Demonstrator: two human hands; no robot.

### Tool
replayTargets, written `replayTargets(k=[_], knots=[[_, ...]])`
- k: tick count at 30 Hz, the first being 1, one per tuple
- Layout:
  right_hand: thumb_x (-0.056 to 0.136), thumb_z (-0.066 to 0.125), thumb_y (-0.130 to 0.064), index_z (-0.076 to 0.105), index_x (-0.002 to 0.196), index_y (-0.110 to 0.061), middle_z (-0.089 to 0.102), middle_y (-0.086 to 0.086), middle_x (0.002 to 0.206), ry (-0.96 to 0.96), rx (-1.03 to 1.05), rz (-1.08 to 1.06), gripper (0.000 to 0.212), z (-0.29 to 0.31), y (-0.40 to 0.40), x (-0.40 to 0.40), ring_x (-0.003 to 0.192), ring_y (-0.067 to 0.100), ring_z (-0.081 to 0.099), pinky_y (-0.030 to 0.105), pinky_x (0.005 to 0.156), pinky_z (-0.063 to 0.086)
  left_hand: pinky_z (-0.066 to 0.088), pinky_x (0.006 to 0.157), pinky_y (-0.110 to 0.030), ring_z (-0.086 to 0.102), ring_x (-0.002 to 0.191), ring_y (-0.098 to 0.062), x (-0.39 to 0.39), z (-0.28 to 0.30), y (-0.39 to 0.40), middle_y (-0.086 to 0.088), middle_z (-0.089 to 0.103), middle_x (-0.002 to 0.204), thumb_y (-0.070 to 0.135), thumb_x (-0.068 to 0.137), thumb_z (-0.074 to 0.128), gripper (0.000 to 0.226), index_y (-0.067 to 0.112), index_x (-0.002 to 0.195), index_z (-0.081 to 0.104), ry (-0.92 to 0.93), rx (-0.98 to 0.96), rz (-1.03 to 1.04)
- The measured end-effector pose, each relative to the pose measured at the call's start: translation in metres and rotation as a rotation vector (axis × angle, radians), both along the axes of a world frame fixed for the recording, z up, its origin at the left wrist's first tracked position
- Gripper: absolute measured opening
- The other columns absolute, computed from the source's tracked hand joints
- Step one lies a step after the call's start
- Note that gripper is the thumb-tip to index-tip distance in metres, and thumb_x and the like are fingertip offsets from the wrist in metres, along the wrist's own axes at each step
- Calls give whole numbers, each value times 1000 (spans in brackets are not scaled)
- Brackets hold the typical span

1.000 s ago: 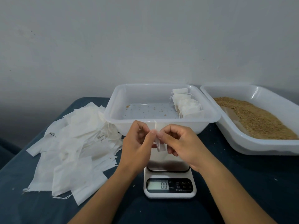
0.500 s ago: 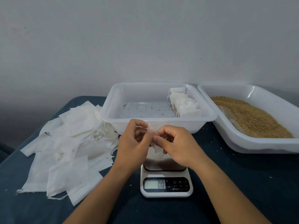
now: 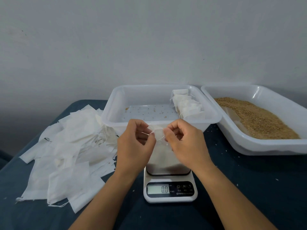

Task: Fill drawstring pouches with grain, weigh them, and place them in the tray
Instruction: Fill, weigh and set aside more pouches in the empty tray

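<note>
My left hand and my right hand both pinch the top edge of one white drawstring pouch, stretched between them above the scale. The scale's display reads 0.0. Behind my hands stands a clear plastic tray with several filled pouches lined up along its right side and a few loose grains on its floor. To the right, a second tray holds a heap of brown grain.
A loose pile of empty white pouches covers the left part of the dark blue table. Stray grains dot the table near the grain tray. A pale wall rises behind the trays.
My hands have drawn apart, pulling the pouch's top edge wider between them. The pouch hung narrow and folded before; now it spreads out over the scale.
</note>
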State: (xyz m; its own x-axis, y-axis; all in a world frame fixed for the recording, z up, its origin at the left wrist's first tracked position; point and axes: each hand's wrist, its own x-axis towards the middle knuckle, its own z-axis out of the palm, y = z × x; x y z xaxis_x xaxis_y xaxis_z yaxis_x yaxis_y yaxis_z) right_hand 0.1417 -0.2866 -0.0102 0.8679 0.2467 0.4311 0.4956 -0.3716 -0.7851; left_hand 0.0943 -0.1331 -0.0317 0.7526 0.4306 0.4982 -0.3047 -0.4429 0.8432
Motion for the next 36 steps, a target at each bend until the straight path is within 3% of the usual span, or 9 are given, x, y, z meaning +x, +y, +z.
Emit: replayTargets(k=[4,9,17,21,25,27,31,34,36], knots=[[99,65,-36,70,102,-22,66,-12,78,-293,-322,-150,15,0,-5,2,64,7,61,29,60,53,50,64,-13,68,74,-7,0,8,-4,18,66,87,16,84,75,28,35,88,55,-47,166,75],[94,68,-35,65,104,-25,60,-21,94,-491,-238,148,14,7,-12,1,54,3,50,24,54,49,52,64,-20,66,74,-3,0,21,-2,20,66,84,14,81,76,26,32,87,58,43,294,85],[92,71,-38,66,107,-29,64,-20,100,-383,-490,242,19,9,-20,11,62,6,53,26,65,50,53,67,-14,68,73,-1,0,31,10,18,72,79,42,83,84,20,34,90,67,250,244,-100],[89,75,-33,72,101,-28,67,-13,101,-446,-583,251,13,11,-16,8,71,-1,42,24,62,41,47,65,-13,69,73,0,3,37,17,24,72,86,25,82,83,23,39,91,67,344,233,-150],[90,74,-32,77,100,-25,65,-7,103,-412,-602,309,13,13,-14,7,83,10,60,27,66,41,48,68,-19,69,71,-2,8,41,17,23,72,87,15,84,78,26,38,91,68,360,199,-159],[91,68,-33,73,97,-25,66,-10,103,-397,-595,325,12,13,-14,5,78,6,53,28,67,43,51,70,-23,69,70,-3,9,42,15,18,74,86,14,87,76,24,36,92,69,343,159,-184],[90,58,-32,54,88,-31,58,-19,74,-307,-513,329,5,19,-18,1,59,6,46,25,59,37,58,94,-36,71,99,-6,6,43,18,12,75,104,30,100,66,12,30,111,69,369,37,-417],[95,61,-26,46,88,-38,54,-22,63,-202,-367,347,21,24,-21,1,55,7,52,19,54,35,50,104,-36,66,121,-13,2,44,24,5,72,126,51,94,64,43,28,130,62,438,-81,-697],[100,62,-20,57,92,-23,62,-13,67,-126,-272,388,10,27,-24,1,56,14,58,32,54,47,45,108,-40,62,128,-18,2,45,28,0,68,133,48,90,68,54,27,138,57,489,-124,-848]])
